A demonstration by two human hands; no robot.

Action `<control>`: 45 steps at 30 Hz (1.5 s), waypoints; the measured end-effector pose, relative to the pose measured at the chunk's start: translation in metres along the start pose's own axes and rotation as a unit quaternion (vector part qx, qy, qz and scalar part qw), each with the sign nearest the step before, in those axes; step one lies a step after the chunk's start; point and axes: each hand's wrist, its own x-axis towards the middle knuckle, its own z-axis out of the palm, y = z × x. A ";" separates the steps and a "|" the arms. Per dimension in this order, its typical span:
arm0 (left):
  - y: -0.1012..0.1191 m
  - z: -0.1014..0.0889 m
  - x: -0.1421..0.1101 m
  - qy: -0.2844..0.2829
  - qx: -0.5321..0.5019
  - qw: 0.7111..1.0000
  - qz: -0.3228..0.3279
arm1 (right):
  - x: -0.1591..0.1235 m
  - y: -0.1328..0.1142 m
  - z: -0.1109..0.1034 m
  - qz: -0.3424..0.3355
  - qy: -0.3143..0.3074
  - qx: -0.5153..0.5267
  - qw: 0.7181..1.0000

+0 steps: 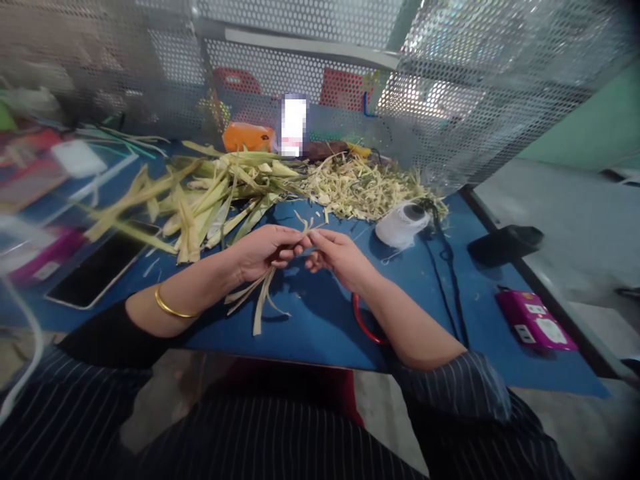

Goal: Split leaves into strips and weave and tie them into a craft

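Note:
My left hand (pixel 273 252) is closed round a small bundle of pale corn husk strips (pixel 261 300). Their long ends hang below the palm, and short ends stick up above the fingertips. My right hand (pixel 336 257) pinches close against the left fingertips, at the upper end of the bundle. A fine white thread runs from a thread spool (pixel 397 228) lying on its side towards my right fingers, which hide its end. Under my right forearm a red curved handle (pixel 364 321) shows in part; the remainder is hidden.
Whole corn husks (pixel 220 193) and a heap of shredded husk (pixel 360 183) lie along the back of the blue table (pixel 320 333). A phone (pixel 103 267) lies at left, a magenta pack (pixel 535 320) and a black object (pixel 505 245) at right. A perforated metal panel (pixel 300 67) stands behind.

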 end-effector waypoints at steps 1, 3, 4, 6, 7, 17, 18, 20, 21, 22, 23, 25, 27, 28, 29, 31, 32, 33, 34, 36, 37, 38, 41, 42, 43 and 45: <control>0.002 -0.001 -0.001 -0.001 -0.005 1.000 0.003 | -0.001 -0.001 -0.001 0.009 -0.015 -0.007 1.000; 0.006 -0.002 -0.001 0.002 -0.015 1.000 0.003 | -0.001 -0.004 -0.003 -0.001 -0.011 -0.032 0.999; 0.007 -0.002 -0.001 0.009 -0.022 1.000 0.000 | -0.001 -0.004 -0.004 -0.014 0.001 -0.046 0.999; 0.007 -0.002 -0.001 0.023 -0.039 0.999 -0.011 | -0.001 -0.005 -0.007 -0.033 0.016 -0.073 0.997; 0.007 -0.002 -0.001 0.024 -0.045 0.999 -0.019 | 0.000 -0.005 -0.007 -0.036 0.019 -0.087 0.995; -0.001 -0.006 0.010 0.079 -0.067 0.995 0.007 | 0.001 -0.007 -0.008 -0.119 0.114 -0.198 0.966; -0.001 -0.006 0.011 0.086 -0.060 0.994 0.011 | 0.001 -0.007 -0.009 -0.132 0.133 -0.219 0.958; -0.001 -0.005 0.010 0.076 -0.037 0.996 0.005 | 0.001 -0.007 -0.010 -0.158 0.159 -0.261 0.939; -0.001 -0.005 0.009 0.063 -0.025 0.998 -0.004 | 0.001 -0.007 -0.011 -0.170 0.166 -0.281 0.930; -0.001 -0.004 0.008 0.049 -0.013 0.999 -0.012 | 0.001 -0.006 -0.011 -0.181 0.172 -0.298 0.921; 0.000 -0.003 0.007 0.036 -0.003 0.999 -0.019 | 0.001 -0.005 -0.012 -0.189 0.176 -0.311 0.914; 0.000 -0.002 0.004 0.020 0.007 0.999 -0.030 | 0.001 -0.004 -0.013 -0.198 0.183 -0.330 0.905; 0.001 -0.003 0.004 0.017 0.005 0.999 -0.035 | 0.001 -0.004 -0.014 -0.199 0.190 -0.337 0.900; 0.002 -0.004 0.004 0.018 0.002 0.999 -0.037 | 0.001 -0.004 -0.014 -0.199 0.195 -0.339 0.898; 0.002 -0.004 0.005 0.020 0.001 0.999 -0.037 | 0.001 -0.004 -0.014 -0.200 0.200 -0.341 0.896; 0.001 -0.006 0.006 0.025 0.007 0.999 -0.033 | 0.001 -0.005 -0.014 -0.203 0.209 -0.346 0.892; 0.001 -0.006 0.007 0.027 0.015 0.999 -0.030 | 0.001 -0.005 -0.014 -0.204 0.213 -0.348 0.890; 0.000 -0.006 0.007 0.031 0.026 0.999 -0.026 | 0.001 -0.005 -0.014 -0.204 0.216 -0.350 0.889; -0.001 -0.006 0.007 0.035 0.040 0.998 -0.021 | 0.001 -0.005 -0.014 -0.203 0.218 -0.351 0.887; -0.001 -0.004 0.006 0.055 0.077 0.996 -0.002 | 0.001 -0.006 -0.015 -0.203 0.219 -0.355 0.886; -0.001 -0.003 0.005 0.070 0.103 0.992 0.013 | 0.001 -0.006 -0.015 -0.203 0.217 -0.359 0.885; 0.000 -0.002 0.004 0.089 0.134 0.986 0.034 | 0.000 -0.007 -0.015 -0.205 0.214 -0.365 0.883; 0.005 -0.002 0.001 0.140 0.250 0.952 0.106 | -0.004 -0.012 -0.016 -0.237 0.207 -0.401 0.860; 0.007 -0.003 0.000 0.149 0.294 0.936 0.126 | -0.006 -0.014 -0.016 -0.258 0.200 -0.422 0.846; 0.008 -0.003 0.000 0.153 0.340 0.917 0.141 | -0.009 -0.017 -0.015 -0.283 0.190 -0.448 0.827; 0.010 -0.005 0.000 0.156 0.425 0.877 0.160 | -0.014 -0.021 -0.013 -0.325 0.151 -0.511 0.781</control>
